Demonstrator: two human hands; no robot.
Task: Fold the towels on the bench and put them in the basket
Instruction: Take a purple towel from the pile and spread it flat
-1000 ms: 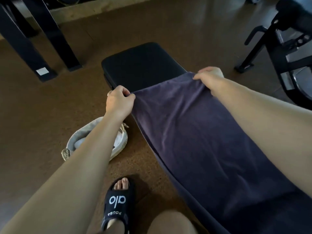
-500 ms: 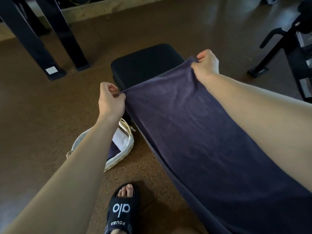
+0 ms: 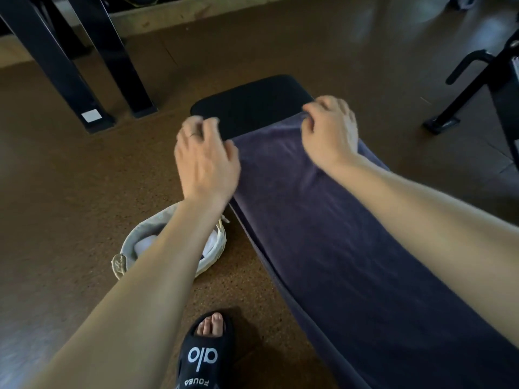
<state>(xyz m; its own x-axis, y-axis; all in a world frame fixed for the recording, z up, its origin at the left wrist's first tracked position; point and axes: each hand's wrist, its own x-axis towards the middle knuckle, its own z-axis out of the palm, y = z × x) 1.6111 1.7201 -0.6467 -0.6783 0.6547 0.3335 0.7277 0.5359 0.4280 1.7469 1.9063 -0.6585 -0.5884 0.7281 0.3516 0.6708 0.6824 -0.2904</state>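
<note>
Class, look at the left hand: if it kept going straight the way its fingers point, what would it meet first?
Probably the bare black bench pad, just beyond the left hand; depth is unclear.

One dark purple towel (image 3: 323, 226) lay along one black tabletop (image 3: 252, 102), with two bare hands over its far end, the left hand (image 3: 205, 161) and the right hand (image 3: 331, 133). One pale woven basket (image 3: 126, 251) sat on the floor, and one black slide sandal (image 3: 206, 357) showed. Two dark slanted posts (image 3: 56, 60) stood at upper left.

Head view, down onto bench (image 3: 252, 102)
</note>
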